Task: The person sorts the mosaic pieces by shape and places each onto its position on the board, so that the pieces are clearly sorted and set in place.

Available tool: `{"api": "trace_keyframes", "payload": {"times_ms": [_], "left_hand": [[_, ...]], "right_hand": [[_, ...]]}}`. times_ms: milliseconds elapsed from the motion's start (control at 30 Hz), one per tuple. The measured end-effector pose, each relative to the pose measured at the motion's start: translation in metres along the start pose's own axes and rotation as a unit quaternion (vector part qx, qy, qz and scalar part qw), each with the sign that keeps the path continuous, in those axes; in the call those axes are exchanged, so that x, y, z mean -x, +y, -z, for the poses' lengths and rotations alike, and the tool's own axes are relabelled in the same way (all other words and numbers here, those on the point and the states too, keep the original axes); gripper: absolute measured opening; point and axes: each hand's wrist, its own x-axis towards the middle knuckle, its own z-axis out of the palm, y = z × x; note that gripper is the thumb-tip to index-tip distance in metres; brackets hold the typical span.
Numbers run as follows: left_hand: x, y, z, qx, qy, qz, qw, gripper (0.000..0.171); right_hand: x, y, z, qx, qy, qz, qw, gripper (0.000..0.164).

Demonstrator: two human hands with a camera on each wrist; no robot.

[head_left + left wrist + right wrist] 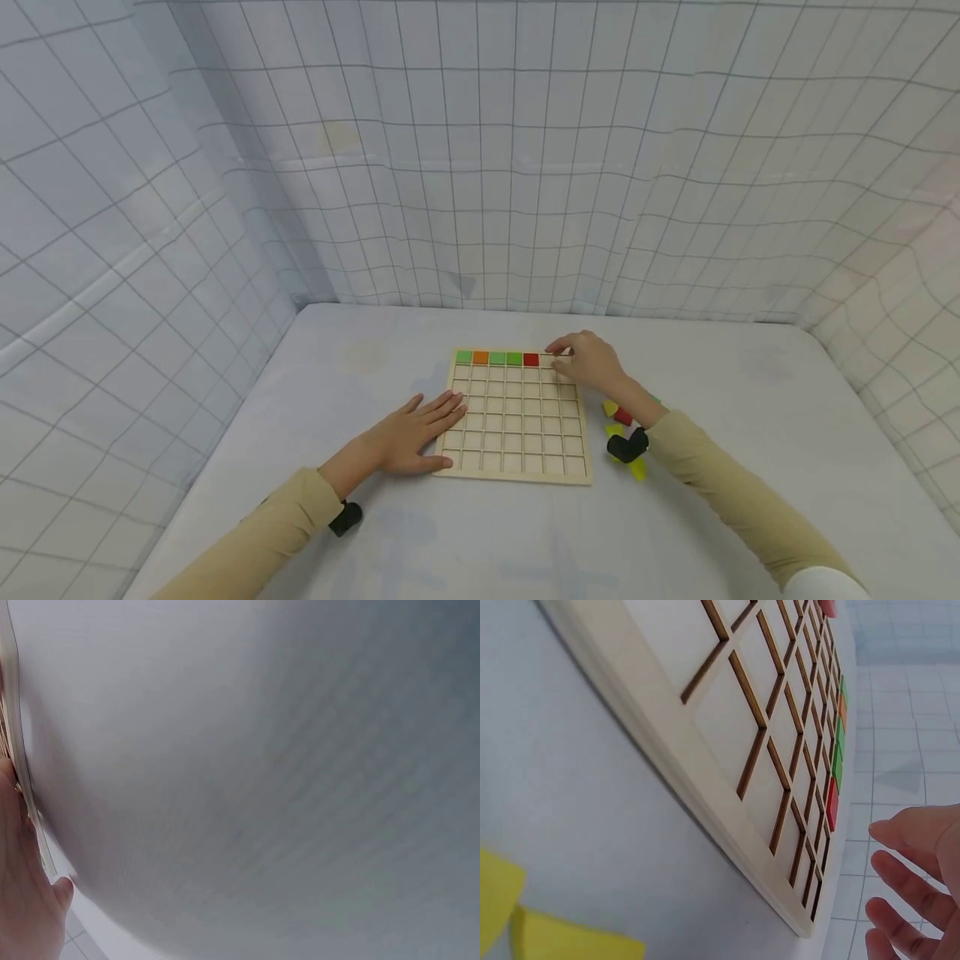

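A pale wooden grid board lies on the white table. Along its far row sit several coloured square tiles: greens, an orange tile and, furthest right, a red tile. My left hand rests flat, fingers spread, over the board's left edge. Above the far right corner, just right of the red tile, hovers my right hand. In the right wrist view its thumb and fingers are bent loosely and apart, with nothing visible between them.
Loose tiles lie right of the board, partly under my right forearm: yellow tiles, a red one and a bit of green. Black wrist cameras sit at both wrists. A grid-patterned curtain rises behind the table and on both sides.
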Motion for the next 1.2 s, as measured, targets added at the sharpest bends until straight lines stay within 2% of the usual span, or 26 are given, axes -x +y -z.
{"api": "trace_keyframes", "payload": {"times_ms": [467, 600, 933, 1200], "left_hand": [[-0.002, 0.000, 0.002, -0.009, 0.001, -0.009, 0.9999, 0.080], [-0.003, -0.001, 0.001, -0.010, -0.002, -0.010, 0.9999, 0.081], [0.000, -0.001, 0.001, -0.008, -0.012, 0.002, 0.9999, 0.081], [0.000, -0.003, 0.000, -0.010, -0.008, -0.001, 0.9999, 0.081]], "right_hand": [[0.021, 0.016, 0.023, -0.001, 0.055, 0.027, 0.998, 0.020], [0.028, 0.022, 0.027, 0.001, 0.055, 0.028, 0.998, 0.020], [0.049, 0.035, 0.039, 0.012, 0.054, 0.005, 0.998, 0.022], [0.067, 0.049, 0.046, 0.021, 0.055, -0.027, 0.998, 0.023]]}}
